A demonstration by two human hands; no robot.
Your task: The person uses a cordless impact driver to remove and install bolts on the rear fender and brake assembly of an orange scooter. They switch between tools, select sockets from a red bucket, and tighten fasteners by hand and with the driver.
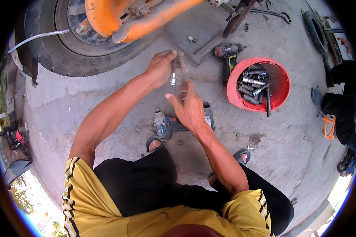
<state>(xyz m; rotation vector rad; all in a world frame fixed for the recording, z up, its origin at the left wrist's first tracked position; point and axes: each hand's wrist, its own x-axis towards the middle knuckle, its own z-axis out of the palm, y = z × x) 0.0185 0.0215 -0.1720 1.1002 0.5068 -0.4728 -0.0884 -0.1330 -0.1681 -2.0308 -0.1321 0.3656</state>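
My left hand point(163, 69) grips a slim metal piece point(173, 78) with a bright chrome lower end, possibly a socket on an extension; its fingertips are blurred. Just below, my right hand point(188, 104) is open, fingers apart and curved, close to that piece but apparently not holding it. Under my right hand lies a cordless impact wrench point(163, 125) on the concrete. A red hard hat point(279, 93) full of dark and chrome sockets point(250, 89) sits to the right, beside a cordless drill point(227, 53).
A tyre point(47, 51) with orange metal tubes point(103, 17) fills the upper left. A metal plate point(180, 27) bears a small pale part point(192, 39). At right are a loose tyre point(314, 33), another person's dark-clad leg point(342, 110) and an orange-handled tool point(329, 125).
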